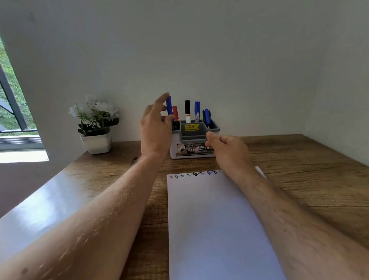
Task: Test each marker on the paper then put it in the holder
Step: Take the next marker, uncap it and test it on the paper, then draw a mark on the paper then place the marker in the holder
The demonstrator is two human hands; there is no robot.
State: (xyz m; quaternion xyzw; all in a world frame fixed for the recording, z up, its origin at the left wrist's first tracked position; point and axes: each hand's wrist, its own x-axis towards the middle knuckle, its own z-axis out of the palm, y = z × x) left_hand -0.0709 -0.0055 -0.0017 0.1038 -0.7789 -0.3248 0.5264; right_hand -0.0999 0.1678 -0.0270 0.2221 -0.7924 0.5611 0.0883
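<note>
Left hand (156,128) is reaching up at the holder (193,139), fingers around a blue marker (169,105) that is standing in the holder's left compartment beside a red marker (175,113); grip looks like a light pinch between fingertip and thumb, cannot tell if it is letting go or not. Right hand (228,148) is hovering just in front of the holder's right side, fingers loosely curled, nothing visibly held. Black marker (187,111) and another blue marker (197,111) are standing in the back middle slot, more dark ones at the right end. Paper (213,222) is lying on the wooden desk (306,177) near the person, row of small test scribbles (194,174) along its far edge. Probably the last marker going in. Risk: the left hand is crowding the red marker, so pulling away could tip it or drag the light holder sideways; the right hand isn't bracing the holder. Potted plant (96,124) is sitting well to the left.
</note>
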